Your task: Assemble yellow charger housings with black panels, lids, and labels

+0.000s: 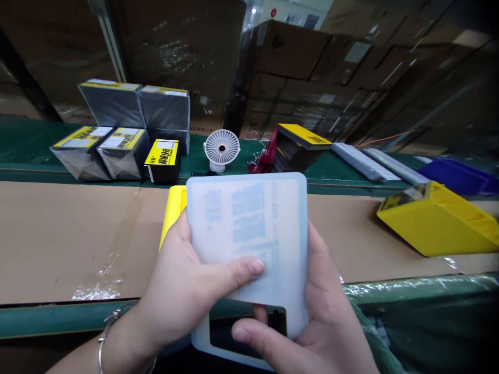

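Apparently unattached, a pale rectangular windowed sheet sits pinched by left hand and right hand near the brown worktop's front edge.

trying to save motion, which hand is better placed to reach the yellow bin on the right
Probably the right hand: it holds the pale sheet by its right side, nearer the yellow bin. The left hand is farther off. Both hands are occupied, though.
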`<state>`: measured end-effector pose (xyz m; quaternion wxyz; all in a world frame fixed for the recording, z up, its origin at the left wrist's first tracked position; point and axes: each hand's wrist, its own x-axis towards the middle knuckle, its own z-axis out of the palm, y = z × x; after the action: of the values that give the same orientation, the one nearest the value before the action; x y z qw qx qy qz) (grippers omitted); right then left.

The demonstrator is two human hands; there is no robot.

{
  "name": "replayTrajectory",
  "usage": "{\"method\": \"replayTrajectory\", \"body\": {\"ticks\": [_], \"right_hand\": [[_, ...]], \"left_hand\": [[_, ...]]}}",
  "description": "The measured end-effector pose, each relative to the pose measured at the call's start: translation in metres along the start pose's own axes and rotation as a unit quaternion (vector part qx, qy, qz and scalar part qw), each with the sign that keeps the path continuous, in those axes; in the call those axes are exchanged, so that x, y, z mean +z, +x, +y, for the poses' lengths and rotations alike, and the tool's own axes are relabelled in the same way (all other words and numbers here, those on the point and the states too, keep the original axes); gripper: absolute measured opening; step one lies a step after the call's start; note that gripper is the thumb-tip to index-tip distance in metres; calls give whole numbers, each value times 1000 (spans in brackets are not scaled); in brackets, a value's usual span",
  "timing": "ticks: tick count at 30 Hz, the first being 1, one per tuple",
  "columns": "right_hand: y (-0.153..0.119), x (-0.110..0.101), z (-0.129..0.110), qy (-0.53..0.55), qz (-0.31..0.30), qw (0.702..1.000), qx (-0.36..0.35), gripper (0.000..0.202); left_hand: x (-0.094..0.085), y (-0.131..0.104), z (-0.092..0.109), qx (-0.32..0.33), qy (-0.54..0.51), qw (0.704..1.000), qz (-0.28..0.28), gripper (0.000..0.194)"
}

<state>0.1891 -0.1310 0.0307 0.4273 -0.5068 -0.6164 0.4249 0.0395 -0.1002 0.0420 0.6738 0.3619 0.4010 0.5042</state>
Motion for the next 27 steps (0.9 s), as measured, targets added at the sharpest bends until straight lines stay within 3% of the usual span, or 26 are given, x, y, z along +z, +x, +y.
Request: {"method": "replayTrajectory", "body": {"ticks": [14, 18, 22, 25, 27], "right_hand": [[-1, -4, 8, 2, -24, 1000, 4, 103], [7, -10, 17, -102, -1, 992, -69, 88], [16, -13, 23, -209, 61, 969, -118, 72], [20, -10, 21, -275, 90, 947, -142, 68], [22, -4, 19, -274, 97, 947, -138, 69]], "left_hand": [[0, -2, -3, -48, -61, 997, -28, 36], [-8, -3, -10, 24, -17, 1000, 10, 40], [-8, -5, -16, 104, 59, 990, 79, 44], [-4, -6, -21, 138, 122, 974, 128, 30], [-2, -6, -23, 136, 126, 973, 139, 21]]}}
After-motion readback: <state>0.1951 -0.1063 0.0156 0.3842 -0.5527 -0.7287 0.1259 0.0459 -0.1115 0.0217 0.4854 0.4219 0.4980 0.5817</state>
